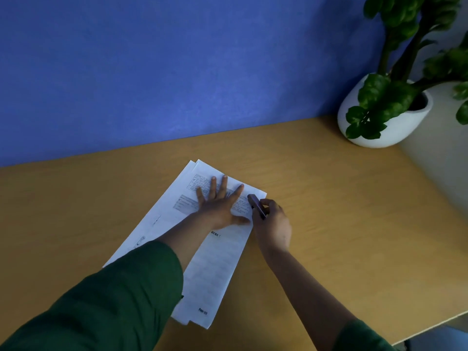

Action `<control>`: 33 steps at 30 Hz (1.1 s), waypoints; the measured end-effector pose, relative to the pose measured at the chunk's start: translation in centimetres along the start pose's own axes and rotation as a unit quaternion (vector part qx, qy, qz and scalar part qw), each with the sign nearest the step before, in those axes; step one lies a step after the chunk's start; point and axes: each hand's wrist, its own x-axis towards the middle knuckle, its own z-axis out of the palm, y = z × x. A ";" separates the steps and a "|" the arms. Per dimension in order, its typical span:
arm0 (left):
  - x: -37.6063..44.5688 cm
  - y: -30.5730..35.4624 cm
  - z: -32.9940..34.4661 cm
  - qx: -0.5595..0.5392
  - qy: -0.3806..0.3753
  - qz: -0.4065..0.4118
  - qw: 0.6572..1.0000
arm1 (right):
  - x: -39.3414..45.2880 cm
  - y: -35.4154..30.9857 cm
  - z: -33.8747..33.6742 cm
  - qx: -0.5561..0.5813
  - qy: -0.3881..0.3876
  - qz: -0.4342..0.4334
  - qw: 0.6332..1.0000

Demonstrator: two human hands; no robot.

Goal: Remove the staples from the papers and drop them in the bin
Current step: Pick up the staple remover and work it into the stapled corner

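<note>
white papers [215, 269] with printed words lie in a slanted stack in the middle of the brown wooden bench [342, 211]. the sheets do not line up and a lower sheet sticks out on the left. the left hand [219, 201] lies flat on the top part of the stack with its fingers spread wide, pressing the paper down. the right hand [272, 221] is just beside the right edge of the stack, with its fingers curled round a small dark tool [256, 205]. the tip of the tool is at the paper's edge, close to the left thumb. both arms wear green sleeves [114, 300]. a green plant in a round white pot [395, 127] stands at the far right of the bench, by a blue wall [177, 72].
</note>
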 end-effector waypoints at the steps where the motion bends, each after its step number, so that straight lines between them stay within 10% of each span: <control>1: 0.1 0.0 0.0 -0.001 -0.008 -0.004 1.000 | 0.0 -0.1 0.2 -0.011 0.004 0.002 1.000; 33: 0.0 0.5 -1.1 -0.006 -0.084 0.000 0.996 | -0.7 0.0 1.7 0.038 0.079 -0.023 0.996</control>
